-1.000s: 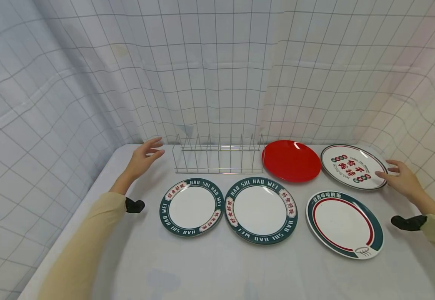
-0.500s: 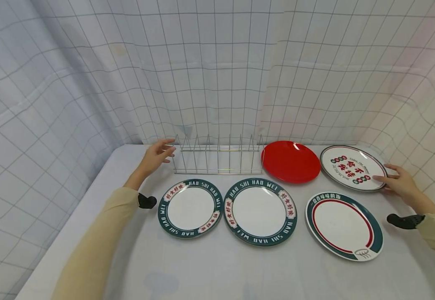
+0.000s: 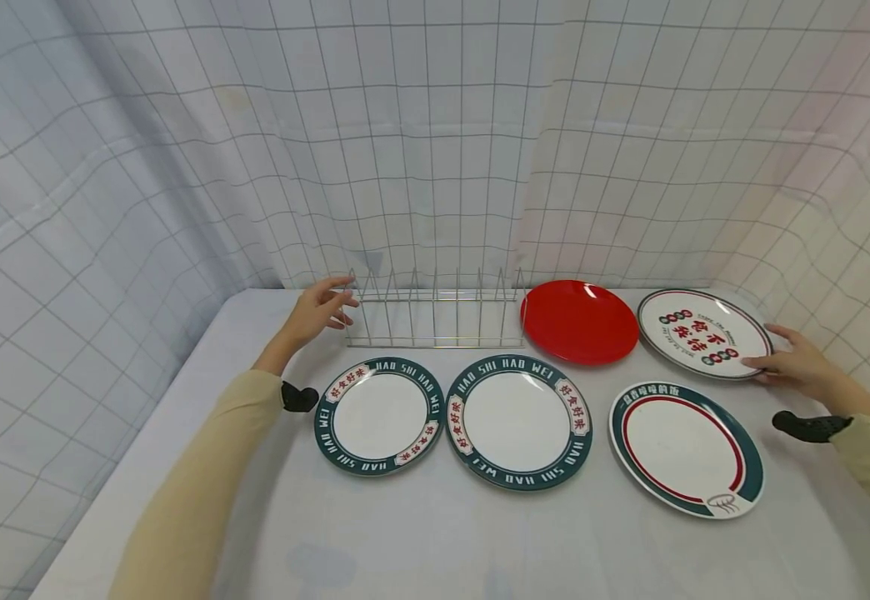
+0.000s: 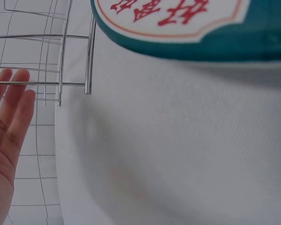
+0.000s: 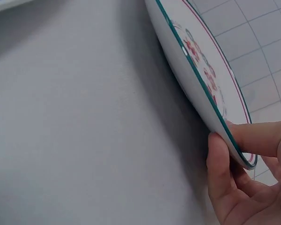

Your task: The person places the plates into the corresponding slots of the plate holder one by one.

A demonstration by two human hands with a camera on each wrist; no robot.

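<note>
At the far right in the head view, my right hand (image 3: 802, 365) pinches the rim of a white oval plate (image 3: 705, 333) with red characters and a dark edge. The right wrist view shows the thumb on top of this plate (image 5: 196, 70) and fingers (image 5: 219, 161) under its rim. A silver wire dish rack (image 3: 435, 347) stands at the back centre. At its left end is my left hand (image 3: 317, 315), fingers loosely extended. In the left wrist view these fingers (image 4: 21, 110) overlap the rack's wires (image 4: 75, 84), gripping nothing.
A red plate (image 3: 581, 323) lies just right of the rack. In front lie two green-rimmed plates, a left one (image 3: 378, 417) and a middle one (image 3: 519, 423). A green-and-white plate (image 3: 686, 450) with a red ring lies front right. White grid-patterned curtains (image 3: 435, 150) surround the table.
My left hand has moved right to the rack's left end. My right hand has moved slightly left and closed its thumb and fingers on the white oval plate's rim.
</note>
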